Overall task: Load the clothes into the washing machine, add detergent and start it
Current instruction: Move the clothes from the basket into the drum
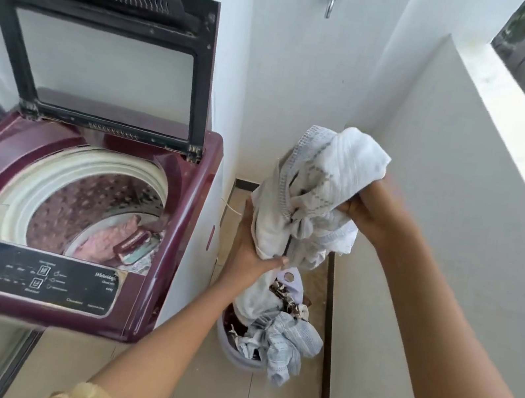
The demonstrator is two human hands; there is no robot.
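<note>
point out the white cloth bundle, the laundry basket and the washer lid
white cloth bundle (318, 187), head view, on its bunched middle
laundry basket (238, 356), head view, on its lavender rim
washer lid (103, 64), head view, on its glass pane

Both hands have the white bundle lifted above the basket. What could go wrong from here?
1. The white bundle hangs loosely from both hands, left hand and right hand; a trailing end might miss the drum.
2. Its lower end still reaches into the basket, so it may drag other clothes out.
</note>
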